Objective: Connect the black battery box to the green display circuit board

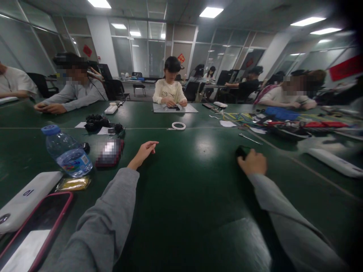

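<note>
My left hand (pixel 145 152) hovers over the green table (pixel 181 196) with its index finger stretched out and nothing in it. To its left are a dark red case with a blurred top (pixel 110 152) and a water bottle (pixel 68 151) with a blue cap. My right hand (pixel 254 162) is wrapped round a small black object (pixel 241 152) at the right side of the table. Its far end shows past my fingers; the rest is hidden, so I cannot tell its kind. Beyond that hand lies a thin metal tool (pixel 250 139).
At near left lie a white power bank (pixel 30 200), a phone in a red case (pixel 35 234) and a yellow packet (pixel 73 184). A white tape ring (pixel 178 125) lies ahead. Tangled wires (pixel 241 117) and a blue bag (pixel 280 113) cover the far right. Several people sit around the table.
</note>
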`<state>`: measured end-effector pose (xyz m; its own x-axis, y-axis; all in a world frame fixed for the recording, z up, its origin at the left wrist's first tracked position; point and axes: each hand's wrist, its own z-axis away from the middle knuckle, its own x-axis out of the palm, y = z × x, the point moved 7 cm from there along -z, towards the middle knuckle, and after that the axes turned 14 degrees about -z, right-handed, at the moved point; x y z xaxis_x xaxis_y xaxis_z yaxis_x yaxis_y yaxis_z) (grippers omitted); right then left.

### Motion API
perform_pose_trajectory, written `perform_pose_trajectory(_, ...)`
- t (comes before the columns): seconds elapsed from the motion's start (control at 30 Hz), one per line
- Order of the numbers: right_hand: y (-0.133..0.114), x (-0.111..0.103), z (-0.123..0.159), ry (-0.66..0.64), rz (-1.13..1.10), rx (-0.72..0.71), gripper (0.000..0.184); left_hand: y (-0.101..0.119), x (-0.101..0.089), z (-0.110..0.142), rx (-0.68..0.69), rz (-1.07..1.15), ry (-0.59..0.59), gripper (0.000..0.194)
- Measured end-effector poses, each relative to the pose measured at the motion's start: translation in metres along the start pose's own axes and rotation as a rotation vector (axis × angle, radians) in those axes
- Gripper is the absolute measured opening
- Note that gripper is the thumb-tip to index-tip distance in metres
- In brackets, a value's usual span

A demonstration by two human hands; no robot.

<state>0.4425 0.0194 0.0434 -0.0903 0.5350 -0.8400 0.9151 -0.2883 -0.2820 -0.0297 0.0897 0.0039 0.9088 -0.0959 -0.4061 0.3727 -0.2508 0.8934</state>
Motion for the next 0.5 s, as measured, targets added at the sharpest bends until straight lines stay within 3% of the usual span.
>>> perform_pose_trajectory(0.1,-0.125,0.046,0.016,-0.063,-0.208,-0.332,0.048,-0.005,0.000,-0.003,0.020,0.061,0.008,0.036)
perform_pose_trajectory(0.17,-0.203,0.060,0.042,-0.147,-0.399,-0.629,0.048,-0.007,-0.001,-0.005,0.024,0.078,0.043,0.040)
perform_pose_trajectory(0.23,-0.251,0.063,0.068,-0.248,-0.521,-0.848,0.050,-0.008,-0.003,-0.005,0.013,0.082,0.081,0.043)
perform_pose_trajectory(0.3,-0.267,0.062,0.082,-0.305,-0.588,-0.922,0.056,-0.006,-0.002,-0.005,0.004,0.088,0.092,0.045)
perform_pose_trajectory(0.5,-0.253,0.075,0.073,-0.372,-0.698,-0.845,0.070,-0.002,0.007,-0.005,-0.013,0.056,0.007,0.046)
